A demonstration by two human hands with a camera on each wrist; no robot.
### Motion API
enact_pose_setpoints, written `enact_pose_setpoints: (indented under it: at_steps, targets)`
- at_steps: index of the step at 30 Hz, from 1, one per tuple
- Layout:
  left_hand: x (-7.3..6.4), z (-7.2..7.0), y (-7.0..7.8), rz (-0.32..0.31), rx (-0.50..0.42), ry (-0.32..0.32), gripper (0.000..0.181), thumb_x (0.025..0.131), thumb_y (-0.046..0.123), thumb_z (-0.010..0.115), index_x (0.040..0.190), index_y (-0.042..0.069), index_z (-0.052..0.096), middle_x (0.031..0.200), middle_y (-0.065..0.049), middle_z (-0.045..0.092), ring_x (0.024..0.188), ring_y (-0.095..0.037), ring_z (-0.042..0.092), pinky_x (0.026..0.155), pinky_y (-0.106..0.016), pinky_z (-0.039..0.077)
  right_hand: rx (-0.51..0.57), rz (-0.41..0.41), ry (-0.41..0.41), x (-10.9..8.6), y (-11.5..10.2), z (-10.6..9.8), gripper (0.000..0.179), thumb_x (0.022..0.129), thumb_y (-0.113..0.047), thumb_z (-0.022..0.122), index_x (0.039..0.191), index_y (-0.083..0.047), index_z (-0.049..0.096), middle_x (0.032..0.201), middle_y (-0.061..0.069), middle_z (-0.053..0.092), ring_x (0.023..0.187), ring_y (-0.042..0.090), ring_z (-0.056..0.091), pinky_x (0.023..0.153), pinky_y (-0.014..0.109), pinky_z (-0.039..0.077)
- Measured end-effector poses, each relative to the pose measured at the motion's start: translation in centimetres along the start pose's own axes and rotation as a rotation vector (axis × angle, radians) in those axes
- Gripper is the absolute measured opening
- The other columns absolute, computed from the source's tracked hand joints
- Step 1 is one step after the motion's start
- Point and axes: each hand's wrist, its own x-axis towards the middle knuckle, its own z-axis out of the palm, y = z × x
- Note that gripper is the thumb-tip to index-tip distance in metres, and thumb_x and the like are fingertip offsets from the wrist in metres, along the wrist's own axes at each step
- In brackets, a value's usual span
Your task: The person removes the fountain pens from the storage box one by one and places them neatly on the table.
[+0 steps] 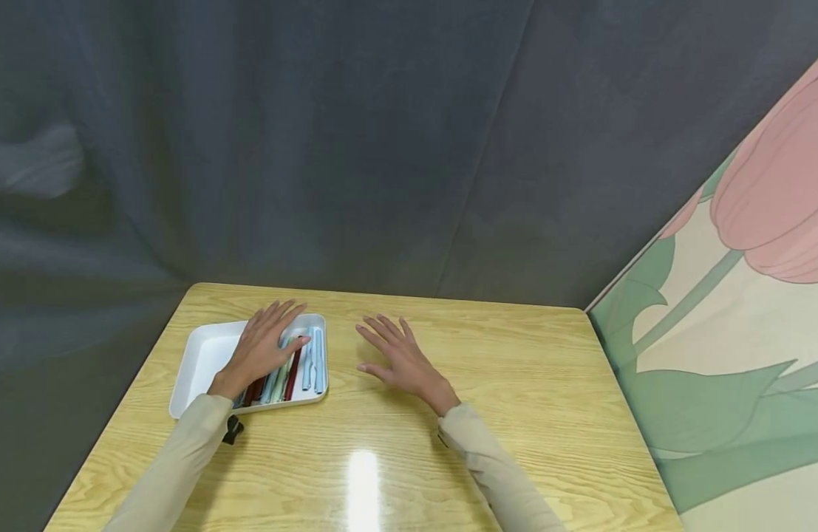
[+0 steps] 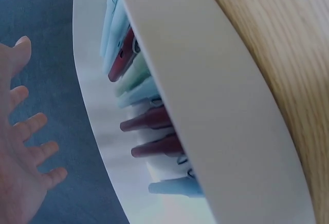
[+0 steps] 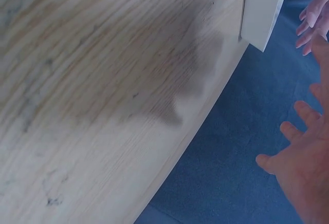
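My left hand (image 1: 258,347) hovers over a white tray (image 1: 202,362), fingers spread and holding nothing. Inside the tray's right half lie several slender pen-like sticks in light blue (image 1: 318,362), dark red (image 1: 292,378) and pale green; the hand hides part of them. Tapered ends and small loops show on the dark red sticks (image 2: 149,118) in the left wrist view. To the right of the tray, my right hand (image 1: 402,360) is held over the table with its fingers apart and nothing in them. Its shadow falls on the wood in the right wrist view.
The wooden table (image 1: 515,384) carries the tray at its left side. A dark grey curtain (image 1: 382,148) hangs behind the far edge. On the right stands a panel with a tulip pattern (image 1: 728,332). A small black device (image 1: 232,430) sits at the left wrist.
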Motion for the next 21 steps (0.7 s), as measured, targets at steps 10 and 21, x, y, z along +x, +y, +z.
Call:
enact_pose_setpoints:
  at_steps: [10,21]
  targets:
    - [-0.6,-0.5,-0.9,-0.058,0.018,0.010,0.071,0.103,0.042,0.066,0.164,0.018,0.038,0.167,-0.022,0.034,0.155,-0.050,0.023,0.123,-0.072,0.012,-0.019,-0.022,-0.004,0.6,-0.7,0.5,0.073,0.103,-0.046,0.065,0.164,-0.015,0.038,0.170,0.010,0.034,0.158,0.035,0.027,0.125,0.068,0.018]
    - [-1.3,-0.4,-1.6,-0.072,0.075,0.008,0.067,0.104,0.038,0.065,0.162,0.014,0.041,0.165,-0.026,0.036,0.152,-0.053,0.025,0.117,-0.079,0.014,-0.024,-0.006,-0.016,0.8,-0.5,0.7,0.072,0.104,-0.045,0.063,0.164,-0.016,0.037,0.170,0.009,0.034,0.156,0.035,0.030,0.126,0.066,0.017]
